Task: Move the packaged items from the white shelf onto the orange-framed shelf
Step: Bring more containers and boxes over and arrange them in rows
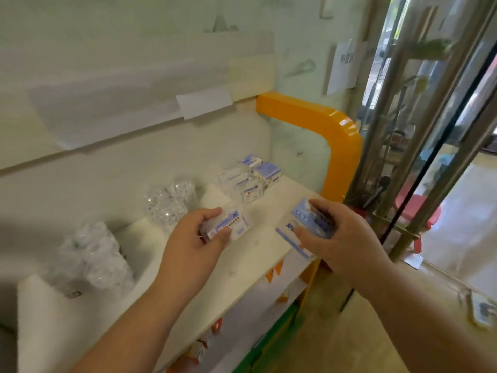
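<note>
My left hand grips a clear packet with a blue and white label just above the pale board of the orange-framed shelf. My right hand holds another blue and white packet over the shelf's front right edge. Its lower end hangs past the edge. At the back right corner of the shelf stands a cluster of several similar blue and white packets. The orange frame curves up behind them.
Clear plastic containers stand on the shelf at the left and in the middle back. Lower shelves with orange and green items sit below. Metal door bars and glass lie to the right.
</note>
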Demonstrator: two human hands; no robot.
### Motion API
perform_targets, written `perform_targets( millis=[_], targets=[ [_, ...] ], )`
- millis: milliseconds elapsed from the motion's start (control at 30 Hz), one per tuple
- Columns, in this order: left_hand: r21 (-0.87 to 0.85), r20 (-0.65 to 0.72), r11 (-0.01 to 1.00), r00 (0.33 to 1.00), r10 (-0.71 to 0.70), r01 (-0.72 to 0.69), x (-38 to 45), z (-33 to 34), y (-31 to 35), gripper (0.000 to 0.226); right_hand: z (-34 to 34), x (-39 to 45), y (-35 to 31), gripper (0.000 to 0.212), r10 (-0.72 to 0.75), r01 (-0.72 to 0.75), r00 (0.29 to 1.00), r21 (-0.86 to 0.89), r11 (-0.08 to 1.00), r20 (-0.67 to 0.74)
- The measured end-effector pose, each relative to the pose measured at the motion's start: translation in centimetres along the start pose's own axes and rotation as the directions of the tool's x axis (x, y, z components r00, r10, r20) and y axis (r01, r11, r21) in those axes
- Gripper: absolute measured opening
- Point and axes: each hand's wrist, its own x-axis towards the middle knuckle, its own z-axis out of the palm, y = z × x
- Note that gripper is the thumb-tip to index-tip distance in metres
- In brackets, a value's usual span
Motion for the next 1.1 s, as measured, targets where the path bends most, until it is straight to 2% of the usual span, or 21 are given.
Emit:
perform_targets(
  millis=[133, 300, 467, 600, 667, 767, 933, 1100],
  targets=[
    [0.082, -0.03, 0.996, 0.999, 0.025, -0.023, 3.7, 2.5, 0.1, 0.03, -1.1, 5.7, 2.7, 0.066, -0.038, 0.044, 0.997, -0.085, 0.995, 0.072],
    [0.179, -0.074, 0.982, 0.995, 0.072, -0.058, 7.4, 6.6, -0.1, 0.03, -2.2, 13.5, 5.8, 0.065, -0.033, 0.061, 0.966, -0.099, 0.993, 0.258],
    [0.336, -0.115, 0.938, 0.984, 0.132, -0.087, 10.4, 11.1, -2.2, 0.028, -1.9, 19.9, 7.7, 0.067, -0.125, 0.208, 0.915, -0.182, 0.961, 0.383],
    [0.383, -0.15, 0.924, 0.986, 0.067, -0.005, 11.2, 13.4, -3.7, 0.028, -0.5, 23.0, 8.8, 0.069, -0.172, 0.311, 0.857, -0.222, 0.924, 0.485],
    [0.483, -0.154, 0.874, 0.978, 0.14, -0.049, 11.4, 14.1, -3.9, 0.027, 0.2, 24.3, 9.1, 0.065, -0.187, 0.364, 0.828, -0.253, 0.896, 0.528],
    [0.6, -0.102, 0.79, 0.967, 0.234, -0.128, 11.8, 14.3, -4.2, 0.025, 0.9, 25.6, 9.3, 0.063, -0.19, 0.427, 0.814, -0.343, 0.837, 0.549],
    [0.732, -0.112, 0.672, 0.954, 0.278, -0.11, 12.5, 14.4, -4.2, 0.026, 1.6, 26.1, 9.7, 0.051, -0.268, 0.508, 0.785, -0.333, 0.794, 0.559],
    [0.758, -0.125, 0.645, 0.948, 0.294, -0.1, 13.2, 14.3, -4.4, 0.023, 2.5, 27.1, 10.1, 0.051, -0.331, 0.586, 0.755, -0.354, 0.729, 0.566]
  ],
)
